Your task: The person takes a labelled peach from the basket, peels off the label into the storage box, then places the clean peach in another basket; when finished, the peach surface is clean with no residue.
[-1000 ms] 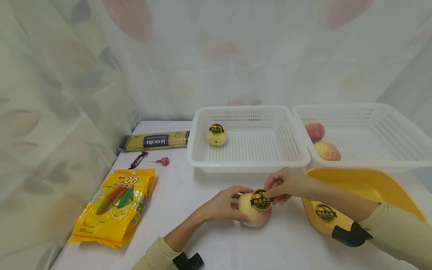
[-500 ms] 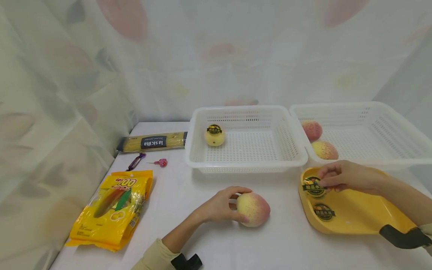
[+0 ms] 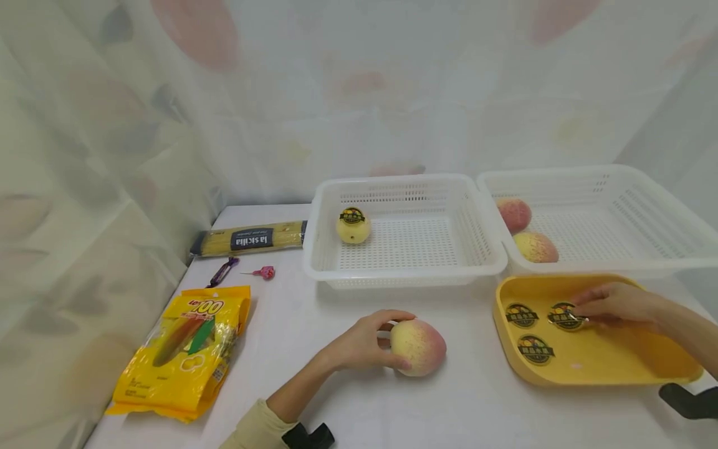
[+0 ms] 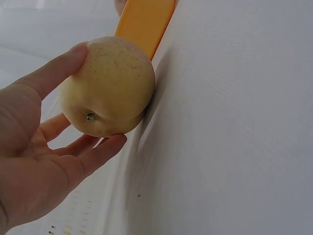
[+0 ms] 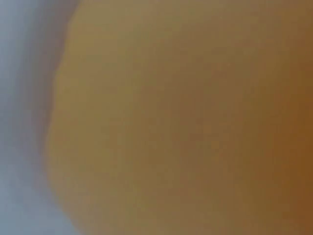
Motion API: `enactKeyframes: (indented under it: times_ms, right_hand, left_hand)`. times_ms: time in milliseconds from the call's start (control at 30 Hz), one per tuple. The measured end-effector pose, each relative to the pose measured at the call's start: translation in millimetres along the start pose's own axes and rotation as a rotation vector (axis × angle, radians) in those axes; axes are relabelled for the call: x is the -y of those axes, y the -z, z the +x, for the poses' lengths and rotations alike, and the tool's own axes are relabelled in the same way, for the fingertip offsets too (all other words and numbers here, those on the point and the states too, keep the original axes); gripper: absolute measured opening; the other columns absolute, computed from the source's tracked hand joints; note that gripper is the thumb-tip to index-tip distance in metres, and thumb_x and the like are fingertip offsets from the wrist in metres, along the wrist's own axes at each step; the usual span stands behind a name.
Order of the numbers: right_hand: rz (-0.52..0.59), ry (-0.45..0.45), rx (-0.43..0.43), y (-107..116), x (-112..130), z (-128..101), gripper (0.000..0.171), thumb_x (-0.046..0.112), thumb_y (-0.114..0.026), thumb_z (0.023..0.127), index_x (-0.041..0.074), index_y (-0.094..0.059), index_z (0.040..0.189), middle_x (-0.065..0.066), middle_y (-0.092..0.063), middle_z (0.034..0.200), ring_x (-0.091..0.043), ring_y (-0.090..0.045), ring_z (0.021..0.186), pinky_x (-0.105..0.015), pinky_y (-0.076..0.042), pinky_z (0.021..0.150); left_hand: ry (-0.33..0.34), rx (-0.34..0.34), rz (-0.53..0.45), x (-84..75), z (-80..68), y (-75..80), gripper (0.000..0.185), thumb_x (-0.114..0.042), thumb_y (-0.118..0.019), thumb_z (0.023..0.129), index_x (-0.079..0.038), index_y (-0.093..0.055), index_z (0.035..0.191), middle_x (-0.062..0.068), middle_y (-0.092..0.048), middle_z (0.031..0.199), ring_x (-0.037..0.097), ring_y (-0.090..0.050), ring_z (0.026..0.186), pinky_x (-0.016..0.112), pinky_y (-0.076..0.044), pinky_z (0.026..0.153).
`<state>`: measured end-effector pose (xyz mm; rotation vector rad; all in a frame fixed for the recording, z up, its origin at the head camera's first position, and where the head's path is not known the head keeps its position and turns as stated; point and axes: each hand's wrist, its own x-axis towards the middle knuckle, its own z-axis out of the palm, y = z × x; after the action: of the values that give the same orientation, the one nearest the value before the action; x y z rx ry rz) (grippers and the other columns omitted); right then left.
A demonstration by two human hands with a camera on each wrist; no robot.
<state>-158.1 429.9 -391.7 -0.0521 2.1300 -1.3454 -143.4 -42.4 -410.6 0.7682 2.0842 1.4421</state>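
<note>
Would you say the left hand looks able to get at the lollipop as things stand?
Probably not: the left hand grips a peach, which it would likely have to release first. Beyond that, nothing seems to block the way to the lollipop.

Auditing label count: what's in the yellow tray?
In the tray: three labels toward its left end, plus the right hand, which overlaps one label's edge. Whatever lies beneath the hand is covered, so more labels can't be ruled out. Right wrist view: too blurred.
</note>
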Motion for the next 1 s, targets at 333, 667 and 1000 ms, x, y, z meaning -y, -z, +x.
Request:
enactKeyframes:
  times_ms: [333,667,1000]
  right_hand:
    - [-0.171,-0.035,-0.214,-14,-1,9,0.047,0.013,-0.07,0.086,-0.022,-0.052,0.113,-0.004,-0.065,0.084,-0.009,-0.059,0.065,-0.02,-0.049,0.056]
    - [-0.206,-0.006,-0.253,-21,1,11,0.052,0.011,-0.071,0.085,-0.024,-0.05,0.116,-0.014,-0.066,0.096,-0.009,-0.06,0.072,-0.023,-0.053,0.063]
    - [-0.433,0.048,-0.412,-26,5,9,0.058,0.022,-0.08,0.076,-0.02,-0.057,0.108,-0.029,-0.064,0.097,-0.02,-0.061,0.077,-0.024,-0.051,0.06]
  left_hand:
    - [-0.002,0.007,-0.009,0.9,0.0,-0.2,0.067,-0.005,-0.082,0.074,-0.013,-0.051,0.134,-0.001,-0.047,0.129,0.016,-0.05,0.112,0.024,-0.049,0.089]
    - [0.001,-0.002,-0.002,0.2,-0.7,-0.4,0.067,-0.006,-0.082,0.073,-0.014,-0.052,0.133,-0.002,-0.047,0.129,0.016,-0.051,0.112,0.024,-0.048,0.089]
    - [0.008,-0.007,-0.008,-1.2,-0.8,-0.9,0.067,-0.005,-0.082,0.073,-0.014,-0.052,0.133,-0.001,-0.047,0.13,0.017,-0.05,0.113,0.023,-0.048,0.089]
